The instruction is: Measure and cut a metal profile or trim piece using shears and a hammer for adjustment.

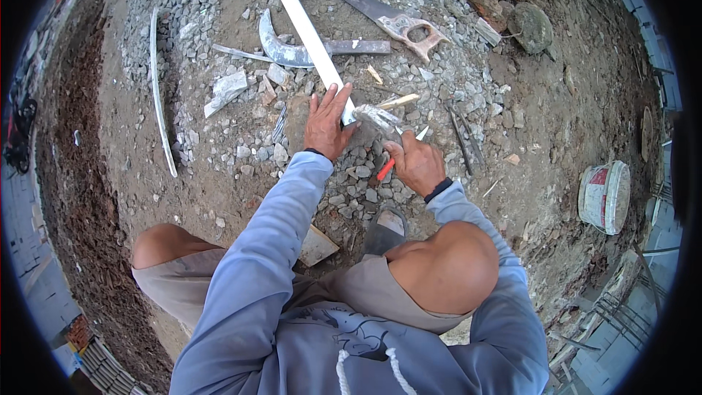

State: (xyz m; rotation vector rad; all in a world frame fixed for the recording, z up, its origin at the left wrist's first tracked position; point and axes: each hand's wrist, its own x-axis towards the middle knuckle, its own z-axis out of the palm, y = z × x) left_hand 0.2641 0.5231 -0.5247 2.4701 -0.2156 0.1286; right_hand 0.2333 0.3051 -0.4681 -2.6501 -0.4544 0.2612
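Observation:
A long white pipe (298, 11) slants in from the top edge, its near end under my left hand (329, 126). The fingers and thumb of that hand are closed over the pipe. Just right of it, my right hand (418, 164) is closed round a slim tool (386, 169) with a red handle; a pale pointed tip shows past the knuckles. Between the pipe's end and my right hand is a pale, whitish-grey piece (376, 118); its kind, and whether I grip it too, I cannot tell. Grey gravel (357, 179) lies under both hands.
Ahead, a hooked blade (281, 50) with a dark handle crosses below the pipe. A handsaw (380, 17) lies beyond it. Thin dark rods (461, 137) rest right of my hand. A white bucket (601, 197) lies far right, and a bent pale strip (157, 91) at left.

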